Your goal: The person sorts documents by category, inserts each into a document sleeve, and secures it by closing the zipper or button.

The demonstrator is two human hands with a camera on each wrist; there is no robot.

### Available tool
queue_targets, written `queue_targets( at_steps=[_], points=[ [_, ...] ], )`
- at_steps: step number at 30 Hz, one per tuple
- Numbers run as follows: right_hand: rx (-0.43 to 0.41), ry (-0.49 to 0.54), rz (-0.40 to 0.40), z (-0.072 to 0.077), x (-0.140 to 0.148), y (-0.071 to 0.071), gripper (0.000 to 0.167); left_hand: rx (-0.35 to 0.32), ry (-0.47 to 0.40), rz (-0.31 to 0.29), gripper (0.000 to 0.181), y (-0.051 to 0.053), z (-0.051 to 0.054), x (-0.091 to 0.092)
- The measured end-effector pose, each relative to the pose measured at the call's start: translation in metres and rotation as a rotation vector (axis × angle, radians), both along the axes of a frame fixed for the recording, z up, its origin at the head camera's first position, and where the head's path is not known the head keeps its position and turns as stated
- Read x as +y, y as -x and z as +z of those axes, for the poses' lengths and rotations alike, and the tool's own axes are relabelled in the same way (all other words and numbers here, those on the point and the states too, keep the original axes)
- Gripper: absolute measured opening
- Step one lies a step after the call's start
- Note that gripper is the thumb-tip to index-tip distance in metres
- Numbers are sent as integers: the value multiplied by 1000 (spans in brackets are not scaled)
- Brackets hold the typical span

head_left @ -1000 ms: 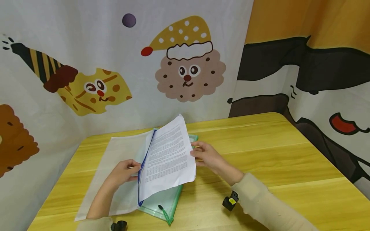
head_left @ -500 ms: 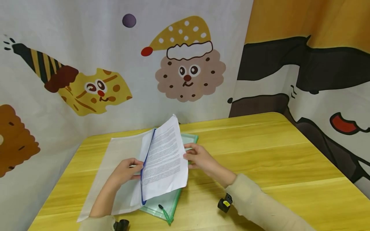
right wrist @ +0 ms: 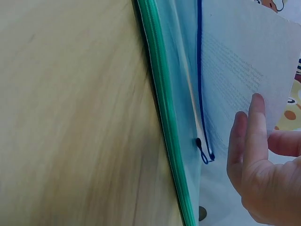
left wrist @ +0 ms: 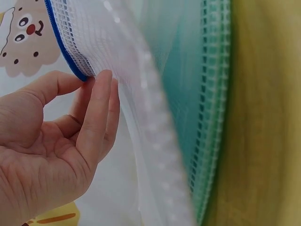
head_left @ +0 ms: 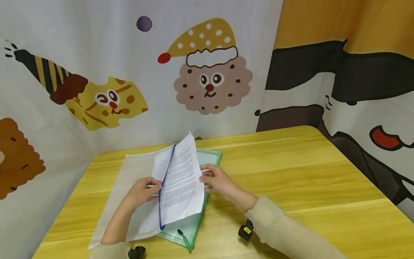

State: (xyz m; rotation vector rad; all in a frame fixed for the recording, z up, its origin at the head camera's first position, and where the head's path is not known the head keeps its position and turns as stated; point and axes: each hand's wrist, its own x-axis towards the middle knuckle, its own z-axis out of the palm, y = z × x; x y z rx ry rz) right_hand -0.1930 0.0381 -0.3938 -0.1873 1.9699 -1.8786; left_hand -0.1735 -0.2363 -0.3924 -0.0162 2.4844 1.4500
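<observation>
A white sheet of printed paper stands tilted up at the mouth of a clear mesh zipper pouch with a blue zip edge. My left hand pinches that blue edge between thumb and fingers. On the paper's other side, my right hand holds the sheet by its right edge; in the right wrist view its fingers lie along one face, the thumb on the other. How deep the paper's left edge reaches into the pouch is hidden. A green-edged zipper pouch lies underneath.
The pouches lie on the left part of a yellow wood-grain table. A green zip-pull cord sits at the green pouch's near corner. Behind the table hangs a white curtain with cartoon prints.
My right hand has moved left with the paper's right edge, so the sheet slants nearer to the blue edge. My left hand has shifted slightly right, still pinching the pouch.
</observation>
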Motion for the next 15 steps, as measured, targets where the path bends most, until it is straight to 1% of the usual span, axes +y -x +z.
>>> queue_targets(
  at_steps=[3, 8, 15],
  points=[
    [-6, 4, 5, -1, -4, 0, 37, -1, -2, -2, 22, 0, 0, 0],
    [-8, 15, 9, -4, -11, -1, 37, 4, 21, 4, 21, -1, 1, 1],
    [-18, 38, 30, -9, -25, -2, 38, 0, 22, 5, 20, -3, 2, 3]
  ],
)
